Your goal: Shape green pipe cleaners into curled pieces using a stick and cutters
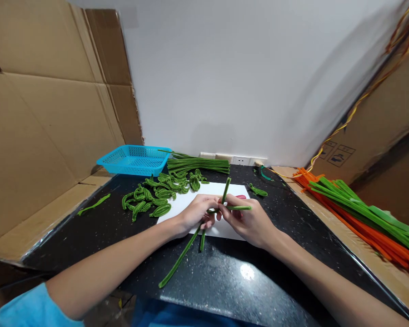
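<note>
Over a white sheet of paper (191, 202) on the black countertop (225, 281), my left hand (196, 214) and my right hand (247, 220) meet. Both pinch green pipe cleaners (180, 259) where the stems cross between the fingertips. One long stem trails down toward me, a shorter one hangs beside it, and two ends stick up and to the right. A pile of bent green pipe-cleaner pieces (157, 193) lies left of the paper.
A blue plastic basket (134, 160) stands at the back left, with a bundle of straight green stems (197, 164) beside it. Orange and green pipe cleaners (357, 211) lie on cardboard at the right. Cardboard walls rise on both sides. Wall sockets (240, 160) sit behind.
</note>
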The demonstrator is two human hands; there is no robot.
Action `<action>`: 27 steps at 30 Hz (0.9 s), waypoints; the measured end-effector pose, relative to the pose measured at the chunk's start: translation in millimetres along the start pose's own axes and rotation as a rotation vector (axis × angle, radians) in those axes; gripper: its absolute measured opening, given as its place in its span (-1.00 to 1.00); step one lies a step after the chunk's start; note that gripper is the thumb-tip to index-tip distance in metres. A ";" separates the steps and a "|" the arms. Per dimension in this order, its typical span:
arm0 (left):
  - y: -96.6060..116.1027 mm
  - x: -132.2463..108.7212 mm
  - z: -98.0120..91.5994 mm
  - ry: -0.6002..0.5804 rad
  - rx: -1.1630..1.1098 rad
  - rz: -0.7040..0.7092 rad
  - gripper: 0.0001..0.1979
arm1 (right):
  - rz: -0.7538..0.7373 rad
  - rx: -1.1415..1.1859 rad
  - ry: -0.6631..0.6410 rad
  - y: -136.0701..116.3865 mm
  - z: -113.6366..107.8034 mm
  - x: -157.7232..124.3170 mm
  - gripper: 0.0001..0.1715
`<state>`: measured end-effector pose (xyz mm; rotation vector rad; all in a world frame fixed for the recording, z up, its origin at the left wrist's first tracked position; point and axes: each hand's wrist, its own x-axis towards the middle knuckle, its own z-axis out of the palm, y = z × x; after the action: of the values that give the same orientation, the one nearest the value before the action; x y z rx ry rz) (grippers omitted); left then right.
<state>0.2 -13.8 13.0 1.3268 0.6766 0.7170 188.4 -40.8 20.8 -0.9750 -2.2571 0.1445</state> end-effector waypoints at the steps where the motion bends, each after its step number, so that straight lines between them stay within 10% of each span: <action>1: -0.1 0.1 -0.2 -0.002 0.001 0.001 -0.85 | 0.000 -0.002 -0.001 -0.5 -0.4 0.1 -0.72; 27: -7.3 2.7 -0.4 -0.018 0.064 0.035 -0.61 | -0.082 -0.074 -0.101 -4.1 -4.8 2.1 -0.84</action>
<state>2.1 -12.2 5.6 1.4051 0.6684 0.7155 187.8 -43.1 27.0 -0.9296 -2.4056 0.0765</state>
